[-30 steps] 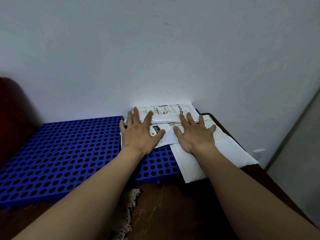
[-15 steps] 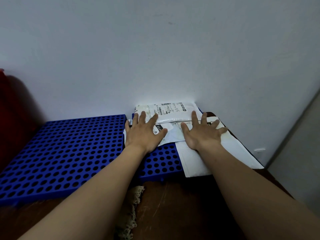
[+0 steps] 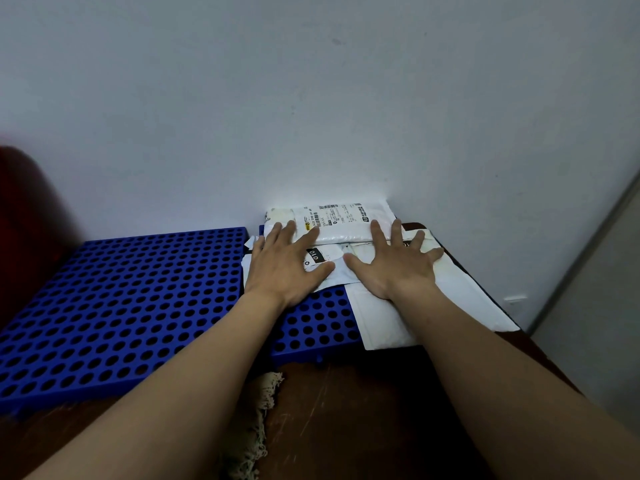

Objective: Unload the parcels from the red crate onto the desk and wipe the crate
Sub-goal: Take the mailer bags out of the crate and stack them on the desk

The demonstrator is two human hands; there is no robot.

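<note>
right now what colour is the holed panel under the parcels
The holed panel is bright blue, dotted with round holes; seen best in the head view.

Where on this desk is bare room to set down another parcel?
Free: the blue perforated plastic mat, from the left hand leftward, back to the wall. Crowded: back right corner, white plastic parcels overlapping under that and the right hand.
</note>
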